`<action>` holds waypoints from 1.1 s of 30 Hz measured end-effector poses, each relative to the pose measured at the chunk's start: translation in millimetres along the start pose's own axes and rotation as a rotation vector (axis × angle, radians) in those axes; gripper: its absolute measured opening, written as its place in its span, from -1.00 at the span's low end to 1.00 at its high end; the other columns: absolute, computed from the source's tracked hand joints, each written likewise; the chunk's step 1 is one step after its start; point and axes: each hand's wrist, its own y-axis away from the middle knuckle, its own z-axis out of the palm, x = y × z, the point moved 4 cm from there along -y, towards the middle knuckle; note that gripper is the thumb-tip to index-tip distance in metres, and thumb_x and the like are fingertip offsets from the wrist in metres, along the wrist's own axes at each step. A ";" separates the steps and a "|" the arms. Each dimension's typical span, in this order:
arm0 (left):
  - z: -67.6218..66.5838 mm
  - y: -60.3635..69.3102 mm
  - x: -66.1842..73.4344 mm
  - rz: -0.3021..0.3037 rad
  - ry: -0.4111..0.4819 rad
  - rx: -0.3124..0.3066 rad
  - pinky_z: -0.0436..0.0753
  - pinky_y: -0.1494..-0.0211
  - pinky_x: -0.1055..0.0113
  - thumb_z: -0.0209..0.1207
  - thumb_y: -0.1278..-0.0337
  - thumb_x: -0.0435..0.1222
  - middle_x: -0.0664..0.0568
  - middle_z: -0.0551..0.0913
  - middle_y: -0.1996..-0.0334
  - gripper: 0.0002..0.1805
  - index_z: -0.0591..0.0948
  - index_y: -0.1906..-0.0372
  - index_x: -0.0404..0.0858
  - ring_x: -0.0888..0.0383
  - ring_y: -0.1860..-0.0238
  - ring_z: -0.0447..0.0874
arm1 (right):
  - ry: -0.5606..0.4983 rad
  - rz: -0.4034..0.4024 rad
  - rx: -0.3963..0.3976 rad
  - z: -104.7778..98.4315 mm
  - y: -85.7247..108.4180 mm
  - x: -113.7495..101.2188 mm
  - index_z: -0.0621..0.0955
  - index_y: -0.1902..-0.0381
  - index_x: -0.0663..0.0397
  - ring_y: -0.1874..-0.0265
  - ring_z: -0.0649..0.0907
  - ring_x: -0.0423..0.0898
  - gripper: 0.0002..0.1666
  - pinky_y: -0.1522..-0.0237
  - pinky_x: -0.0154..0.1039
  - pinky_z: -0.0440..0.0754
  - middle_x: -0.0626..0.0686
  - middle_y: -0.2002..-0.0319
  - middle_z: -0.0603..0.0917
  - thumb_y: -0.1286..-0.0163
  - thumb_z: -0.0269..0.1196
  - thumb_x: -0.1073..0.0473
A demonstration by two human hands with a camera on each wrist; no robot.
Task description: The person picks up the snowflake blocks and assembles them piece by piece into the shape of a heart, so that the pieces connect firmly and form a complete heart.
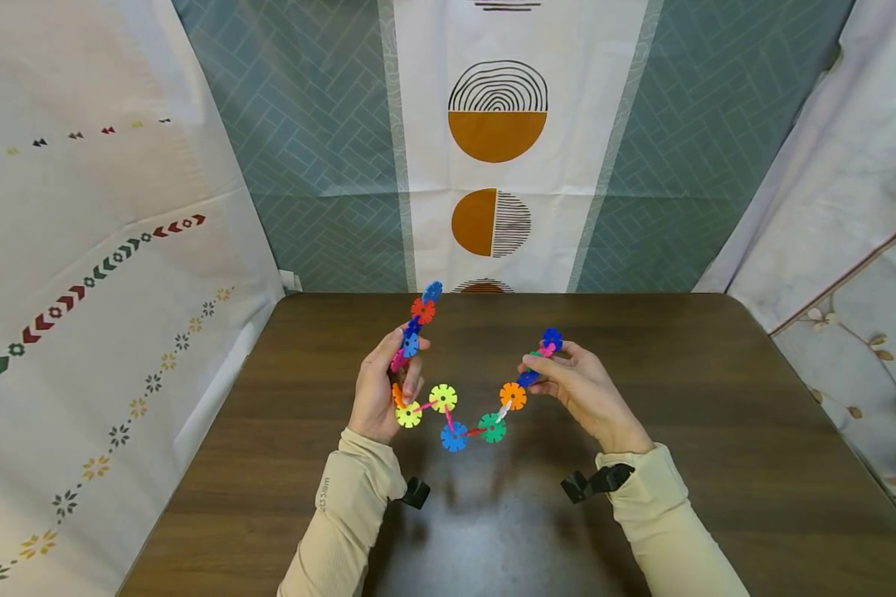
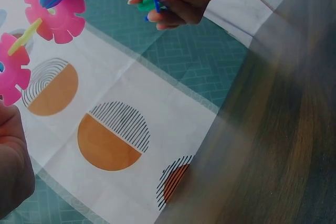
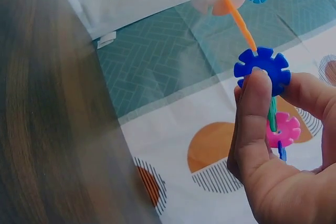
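A chain of notched plastic snowflake discs in many colours hangs between both hands above the table, sagging to a blue disc (image 1: 454,437) and a green disc (image 1: 492,428). My left hand (image 1: 377,396) grips the chain's left part; a red disc (image 1: 422,311) and a light blue disc (image 1: 432,292) stick up above it. My right hand (image 1: 588,396) holds the other end, where thumb and fingers pinch a dark blue disc (image 3: 278,72). Past that grip a pink disc (image 3: 287,129) shows. In the left wrist view, a pink disc (image 2: 68,19) appears near the left hand, whose fingers are mostly cut off.
Below the hands lies a dark brown wooden table (image 1: 269,497). A patterned cloth (image 1: 321,166) hangs behind its far edge, with white printed cloths (image 1: 104,332) at the left and right sides. A black strap device (image 1: 597,482) sits on the right wrist.
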 end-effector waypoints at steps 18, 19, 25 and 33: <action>-0.7 4.9 -5.5 0.184 -0.163 0.190 0.38 0.74 0.50 0.04 -0.44 -0.15 -0.02 0.71 0.34 -0.65 0.52 -0.07 -0.34 0.22 0.81 0.37 | -0.004 -0.023 -0.090 15.3 10.9 12.2 0.25 -0.29 0.11 0.24 0.61 -0.02 -0.45 0.20 -0.09 0.65 0.11 0.13 0.52 -0.51 0.08 -0.02; -1.3 5.4 -5.8 0.200 -0.172 0.205 0.38 0.74 0.50 0.05 -0.43 -0.15 -0.02 0.71 0.33 -0.65 0.52 -0.07 -0.34 0.23 0.81 0.37 | -0.005 -0.031 -0.086 16.0 12.0 12.6 0.23 -0.30 0.08 0.25 0.62 -0.01 -0.45 0.21 -0.08 0.66 0.13 0.13 0.53 -0.51 0.09 -0.01; -9.1 10.5 -13.6 0.337 -0.311 0.325 0.45 0.70 0.48 0.11 -0.38 -0.18 -0.06 0.72 0.29 -0.62 0.54 -0.14 -0.33 0.21 0.77 0.41 | 0.053 -0.074 -0.076 15.5 14.3 15.1 0.18 -0.34 0.07 0.16 0.67 0.07 -0.38 0.18 0.01 0.68 0.25 0.09 0.57 -0.49 0.12 0.00; -20.1 16.5 -41.3 0.343 -0.589 0.297 0.49 0.46 0.43 0.03 -0.43 -0.29 -0.19 0.69 0.20 -0.61 0.48 -0.26 -0.32 0.18 0.41 0.54 | 0.365 -0.179 -0.088 0.6 5.7 12.0 0.21 -0.39 0.03 0.06 0.65 0.07 -0.37 0.24 -0.03 0.66 0.31 0.06 0.64 -0.47 0.15 0.06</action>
